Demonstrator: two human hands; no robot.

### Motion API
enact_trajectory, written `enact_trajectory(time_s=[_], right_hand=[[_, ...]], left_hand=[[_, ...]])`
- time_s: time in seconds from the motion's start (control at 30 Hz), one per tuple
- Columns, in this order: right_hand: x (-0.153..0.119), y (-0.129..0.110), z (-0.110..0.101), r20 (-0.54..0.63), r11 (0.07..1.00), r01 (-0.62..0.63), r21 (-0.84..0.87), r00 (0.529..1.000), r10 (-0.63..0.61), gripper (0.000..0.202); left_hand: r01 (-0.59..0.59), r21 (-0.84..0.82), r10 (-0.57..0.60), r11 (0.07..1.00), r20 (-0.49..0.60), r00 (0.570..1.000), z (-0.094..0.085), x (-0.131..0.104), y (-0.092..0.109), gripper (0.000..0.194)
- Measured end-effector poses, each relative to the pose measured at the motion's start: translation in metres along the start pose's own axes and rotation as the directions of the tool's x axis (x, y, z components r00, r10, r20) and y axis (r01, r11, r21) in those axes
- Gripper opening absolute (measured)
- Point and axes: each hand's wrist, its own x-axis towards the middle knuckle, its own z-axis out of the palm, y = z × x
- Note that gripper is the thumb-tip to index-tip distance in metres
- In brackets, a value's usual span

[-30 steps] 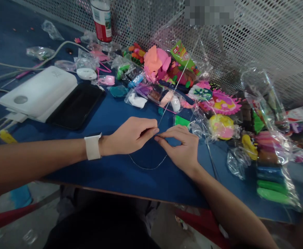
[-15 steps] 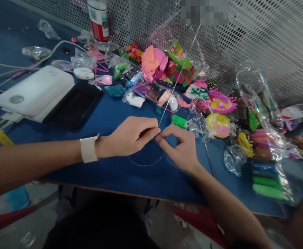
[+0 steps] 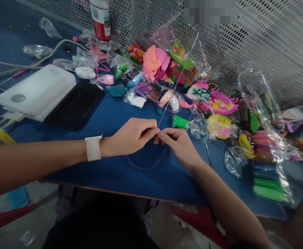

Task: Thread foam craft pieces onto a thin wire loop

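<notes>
Curled tighter since the earlier frame: right hand (image 3: 181,147). Pinching thin strand (image 3: 177,81), apparently taut toward one o'clock, in closed fingers of left hand (image 3: 128,136). Meeting at three o'clock with closed right fingers, exact grip hidden. Likely manipulating strand; calling next for steady pinch, slack kept at six.

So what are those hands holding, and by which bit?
The left hand and right hand pinch a thin string at its straight stretch's lower end.
</notes>
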Motion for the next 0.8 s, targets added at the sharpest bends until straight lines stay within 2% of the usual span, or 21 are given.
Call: enact_trajectory(time_s=[0.33,0.43,0.6,0.8], right_hand=[[0.001,0.007,0.008,-0.087,0.999,-0.002,0.044,0.996,0.006,0.040],[0.005,0.005,0.001,-0.056,0.998,-0.044,0.044,0.997,0.046,0.041],[0.014,0.001,-0.012,0.074,0.991,-0.128,0.030,0.989,0.125,0.042],[0.025,0.002,-0.014,0.046,0.984,-0.151,0.091,0.988,0.147,0.040]], left_hand=[[-0.002,-0.009,0.002,1.000,-0.013,1.000,0.000,0.003,0.000,0.033],[0.018,-0.001,-0.018,1.000,-0.014,1.000,0.000,0.006,-0.002,0.034],[0.008,0.038,-0.008,0.999,-0.021,1.000,0.000,0.008,-0.004,0.033],[-0.061,0.148,0.068,0.987,-0.044,0.997,-0.001,0.017,-0.012,0.028]])
